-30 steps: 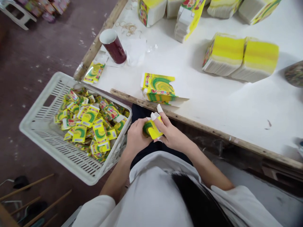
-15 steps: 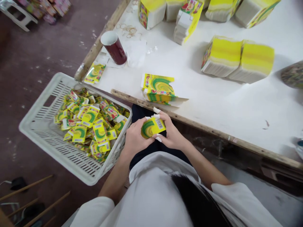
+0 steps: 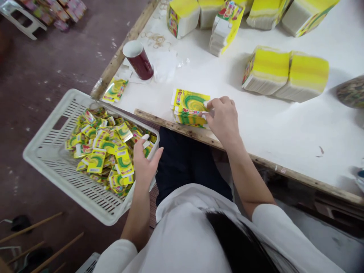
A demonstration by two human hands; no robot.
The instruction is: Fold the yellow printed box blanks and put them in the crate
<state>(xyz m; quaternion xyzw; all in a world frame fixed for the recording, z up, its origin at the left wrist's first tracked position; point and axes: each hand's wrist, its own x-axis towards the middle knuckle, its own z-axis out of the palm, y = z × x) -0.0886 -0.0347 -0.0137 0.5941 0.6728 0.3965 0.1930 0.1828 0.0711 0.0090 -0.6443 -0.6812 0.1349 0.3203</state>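
Over the right rim of the basket (image 3: 48,157) is my left hand (image 3: 145,163), thumb and fingers apart and holding nothing. Below and beside it lie many small yellow-green crayon boxes (image 3: 96,161) heaped in the basket. My right hand (image 3: 224,119) reaches to a short stack of flat yellow-green cartons (image 3: 189,104) near the table's front edge. Its thumb and fingertips pinch the right end of a carton on that stack. White coverings show on fingertips of both hands.
On the white table (image 3: 284,129) stand a maroon mug (image 3: 140,62) and banded carton stacks (image 3: 284,72). Rubber bands (image 3: 156,40) lie behind the mug, a flat packet (image 3: 115,90) in front-left. A patterned container (image 3: 351,93) sits far right. A wooden strip (image 3: 176,127) edges the table.
The small box my hands held together has left them. My left hand has moved left to the basket and opened; my right has moved up to the carton stack. A box now lies differently atop the heap.
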